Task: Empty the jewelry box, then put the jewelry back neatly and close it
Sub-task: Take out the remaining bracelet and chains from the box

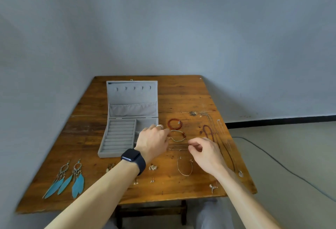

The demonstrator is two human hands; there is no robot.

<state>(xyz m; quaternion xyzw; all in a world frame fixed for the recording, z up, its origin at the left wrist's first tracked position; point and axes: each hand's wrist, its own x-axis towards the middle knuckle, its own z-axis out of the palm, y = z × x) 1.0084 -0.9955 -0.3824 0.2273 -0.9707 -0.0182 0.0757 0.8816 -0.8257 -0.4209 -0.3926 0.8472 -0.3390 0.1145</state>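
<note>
The grey velvet jewelry box (116,138) stands open on the wooden table (181,98), lid upright, its ring rolls and compartments bare. My left hand (153,140), with a dark watch on the wrist and a silver ring on one finger, hovers over the box's right side. Its fingertips reach the left end of a green cord bracelet (179,136); whether they pinch it is hidden. My right hand (205,151) hovers just right of two thin chains (177,148), fingers loosely curled, holding nothing visible. A red bead bracelet (174,123) lies behind the green one.
Two blue feather earrings (70,179) lie at the front left. A thin silver bangle (184,166), small earrings (152,167) and studs sit near the front. Dark bead necklaces and thin chains (209,132) run along the right edge. A cable crosses the floor at right.
</note>
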